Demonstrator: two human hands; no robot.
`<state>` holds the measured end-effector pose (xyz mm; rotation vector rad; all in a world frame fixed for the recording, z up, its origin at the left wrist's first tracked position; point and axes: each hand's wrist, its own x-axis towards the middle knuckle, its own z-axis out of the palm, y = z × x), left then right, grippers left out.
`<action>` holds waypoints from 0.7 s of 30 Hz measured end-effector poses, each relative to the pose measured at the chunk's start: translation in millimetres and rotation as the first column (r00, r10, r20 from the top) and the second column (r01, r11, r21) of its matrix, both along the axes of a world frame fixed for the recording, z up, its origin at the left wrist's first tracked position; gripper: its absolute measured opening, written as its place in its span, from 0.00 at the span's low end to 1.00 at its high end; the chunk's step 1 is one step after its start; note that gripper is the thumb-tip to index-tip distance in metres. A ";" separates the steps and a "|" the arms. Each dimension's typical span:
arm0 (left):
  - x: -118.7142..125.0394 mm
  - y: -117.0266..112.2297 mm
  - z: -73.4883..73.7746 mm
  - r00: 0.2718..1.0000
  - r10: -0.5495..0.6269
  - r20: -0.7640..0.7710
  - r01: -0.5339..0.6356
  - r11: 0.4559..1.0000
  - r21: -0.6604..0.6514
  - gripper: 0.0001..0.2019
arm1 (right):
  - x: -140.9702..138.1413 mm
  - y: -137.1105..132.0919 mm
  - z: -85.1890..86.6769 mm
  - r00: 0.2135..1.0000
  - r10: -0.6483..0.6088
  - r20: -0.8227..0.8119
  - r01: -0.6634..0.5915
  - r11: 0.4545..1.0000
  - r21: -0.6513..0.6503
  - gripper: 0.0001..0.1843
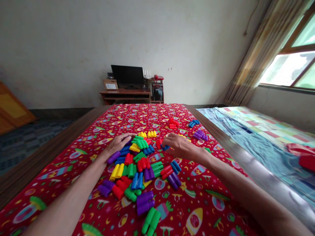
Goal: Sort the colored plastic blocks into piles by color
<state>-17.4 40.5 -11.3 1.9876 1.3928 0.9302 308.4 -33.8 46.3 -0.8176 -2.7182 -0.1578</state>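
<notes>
A pile of bright plastic toy blocks, each like joined tubes, lies on the red patterned cloth. My left hand (120, 143) rests at the pile's left edge, fingers stretched out, beside a purple block (126, 140). Another purple block (113, 157) lies by that wrist. On the pile's right side, my right hand (179, 145) is palm down with bent fingers closed at a blue block (165, 147), which they partly hide. A red block (158, 143) sits just left of those fingertips. Green blocks (141, 143) lie between my hands.
Small separate groups lie farther right: red blocks (173, 123), blue blocks (194, 123) and purple blocks (200, 135). A green block (151, 221) is nearest me. The cloth (137, 114) covers a wooden table; a bed (236, 131) stands right, a desk with a monitor (128, 77) beyond.
</notes>
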 end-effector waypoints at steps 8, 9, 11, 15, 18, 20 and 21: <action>1.0 -4.8 5.0 1.000 0.006 -0.007 -0.006 1.000 -0.031 0.35 | 123.3 99.5 29.3 0.737 -0.619 -0.271 0.601 0.784 -0.157 0.08; 0.6 -4.3 4.3 1.000 0.007 -0.006 -0.007 1.000 -0.025 0.35 | 138.9 107.9 24.1 0.710 -0.668 -0.223 0.649 0.743 -0.163 0.08; -1.8 -1.5 0.6 1.000 0.002 -0.002 -0.002 1.000 -0.012 0.35 | 162.6 118.4 10.9 0.680 -0.720 -0.140 0.701 0.694 -0.166 0.08; -9.1 6.5 -9.6 1.000 -0.015 -0.002 0.015 1.000 -0.012 0.35 | 180.6 125.6 -12.7 0.756 -0.654 -0.014 0.642 0.746 -0.177 0.09; -12.1 8.1 -12.9 1.000 -0.007 -0.008 0.007 1.000 -0.029 0.35 | 178.9 131.6 -20.7 0.815 -0.577 0.049 0.576 0.798 -0.179 0.12; -11.5 6.6 -11.8 1.000 0.005 -0.008 -0.005 0.999 -0.036 0.35 | 175.9 135.6 -22.2 0.825 -0.563 0.044 0.561 0.809 -0.175 0.12; -10.5 5.3 -10.4 1.000 0.009 -0.007 -0.009 0.999 -0.036 0.35 | 174.4 136.8 -21.9 0.825 -0.564 0.032 0.560 0.809 -0.177 0.12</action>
